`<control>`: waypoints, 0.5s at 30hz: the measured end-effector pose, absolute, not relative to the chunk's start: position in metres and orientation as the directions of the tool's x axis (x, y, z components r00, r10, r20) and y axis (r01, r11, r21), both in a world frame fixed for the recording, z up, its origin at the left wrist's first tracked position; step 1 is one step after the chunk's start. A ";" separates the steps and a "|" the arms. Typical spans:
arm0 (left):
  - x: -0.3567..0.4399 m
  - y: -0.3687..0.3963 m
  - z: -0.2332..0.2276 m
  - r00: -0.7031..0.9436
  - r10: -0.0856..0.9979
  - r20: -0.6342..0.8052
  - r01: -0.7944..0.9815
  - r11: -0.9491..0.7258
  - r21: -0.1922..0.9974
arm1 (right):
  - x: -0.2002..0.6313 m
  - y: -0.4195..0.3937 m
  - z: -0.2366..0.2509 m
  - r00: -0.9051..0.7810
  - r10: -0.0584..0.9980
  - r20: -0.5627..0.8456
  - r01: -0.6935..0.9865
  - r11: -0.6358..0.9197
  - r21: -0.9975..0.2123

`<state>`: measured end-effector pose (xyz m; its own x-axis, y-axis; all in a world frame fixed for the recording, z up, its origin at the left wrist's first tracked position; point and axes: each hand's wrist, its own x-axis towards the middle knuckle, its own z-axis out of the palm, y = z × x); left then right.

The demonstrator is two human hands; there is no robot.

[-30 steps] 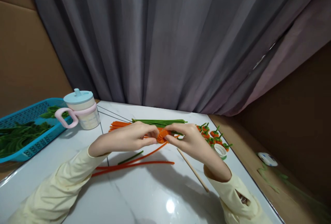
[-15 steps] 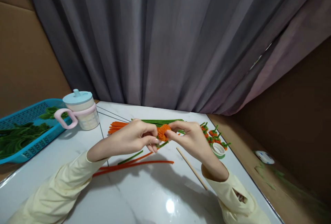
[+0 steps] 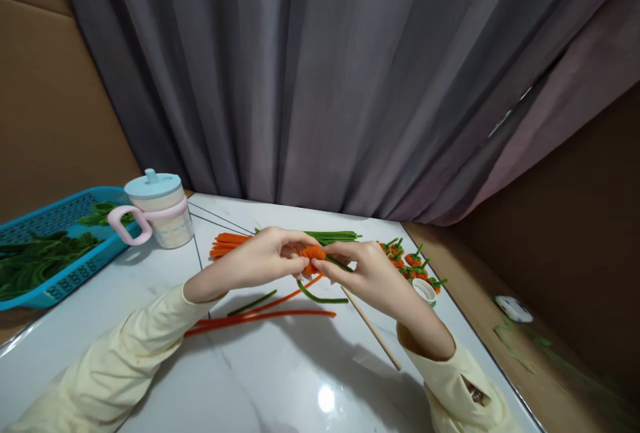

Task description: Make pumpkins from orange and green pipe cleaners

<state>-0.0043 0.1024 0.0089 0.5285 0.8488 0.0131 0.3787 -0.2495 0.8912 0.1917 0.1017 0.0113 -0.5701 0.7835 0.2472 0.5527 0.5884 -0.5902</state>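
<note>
Both hands meet above the middle of the white marble worktop (image 3: 280, 380). The left hand (image 3: 260, 263) and the right hand (image 3: 373, 273) pinch a small orange pipe-cleaner coil (image 3: 313, 254) between thumb and fingertips; the fingers of each hand are closed on it. Most of the coil is hidden by the fingers, so its exact shape cannot be made out. A green pipe cleaner (image 3: 320, 296) hangs from the coil at 6 o'clock and curves toward 3 o'clock.

On the worktop, at 6 o'clock from the hands, lie loose orange pipe cleaners (image 3: 265, 316) and a wooden stick (image 3: 373, 330). At 12 o'clock, partly hidden by the hands, lie a bundle of orange pipe cleaners (image 3: 230, 243) and a bundle of green pipe cleaners (image 3: 335, 236). At 3 o'clock sit finished small orange pieces with green stems (image 3: 413, 261) and a tape roll (image 3: 426, 290). At 9 o'clock stand a lidded cup with a pink handle (image 3: 157, 210) and a blue basket (image 3: 60, 246), cut off by the frame edge, holding green material.
</note>
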 end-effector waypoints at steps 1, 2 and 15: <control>-0.004 0.102 0.010 0.508 0.861 0.003 0.385 -0.231 0.893 | 0.193 0.101 0.013 -0.580 0.780 0.236 0.550 0.589 -0.592; -0.004 0.102 0.010 0.491 0.871 0.003 0.386 -0.220 0.896 | 0.193 0.101 0.014 -0.585 0.777 0.232 0.548 0.589 -0.594; 0.003 0.097 0.002 0.464 0.880 0.105 0.244 -0.241 0.939 | 0.202 0.108 0.018 -0.662 0.747 0.061 0.374 0.400 -0.837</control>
<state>0.0035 0.0973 0.0024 0.4639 0.8796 0.1054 0.2445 -0.2415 0.9391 0.2020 0.1079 0.0179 -0.6620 0.7470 0.0610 0.3742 0.3999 -0.8367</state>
